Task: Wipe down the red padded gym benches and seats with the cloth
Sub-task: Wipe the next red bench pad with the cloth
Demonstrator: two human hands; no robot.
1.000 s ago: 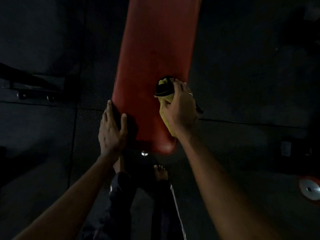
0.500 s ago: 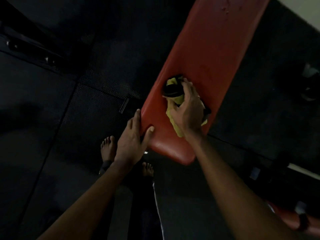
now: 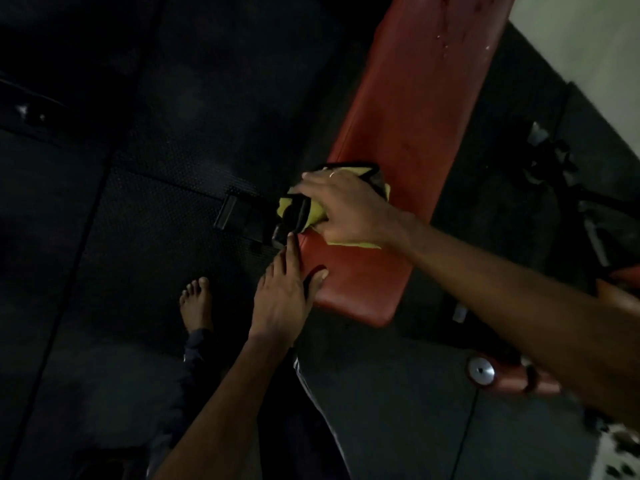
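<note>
A long red padded bench (image 3: 412, 140) runs diagonally from the upper right down to the centre. My right hand (image 3: 349, 209) presses a yellow cloth with black trim (image 3: 301, 211) onto the bench's left edge, near its close end. My left hand (image 3: 284, 299) lies flat against the bench's near left corner, fingers along the side and thumb on top, holding nothing. Small wet drops show on the pad's far end (image 3: 446, 36).
Dark rubber floor mats (image 3: 138, 237) surround the bench. My bare foot (image 3: 195, 303) stands left of the bench end. A black bench support (image 3: 239, 213) shows under the left edge. Red equipment with a silver cap (image 3: 481, 372) lies at lower right; dark gear (image 3: 550, 161) sits right.
My right hand has slid the cloth from the pad's middle to its left edge. My view has swung, so the bench now lies more diagonal. My left hand stays on the near corner.
</note>
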